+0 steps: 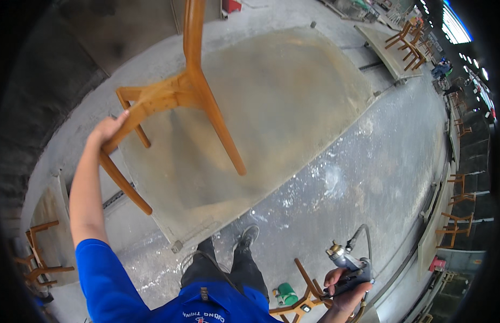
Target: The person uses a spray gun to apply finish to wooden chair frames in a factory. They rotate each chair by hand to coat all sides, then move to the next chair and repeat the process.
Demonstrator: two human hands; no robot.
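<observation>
My left hand is closed round the edge of a brown wooden chair frame. The frame is held up at an angle above a large flat platform, and its legs point toward me and down. One long upright of it runs out past the upper edge of the view. In my right hand, low on the right, is a spray gun with a metal head and a hose curving off it. The gun is well apart from the frame. My right fingers wrap its handle, partly hidden.
By my feet stand a green container and another wooden chair frame. More frames sit at the left. A second platform at the far right carries chairs. Other frames line the right side.
</observation>
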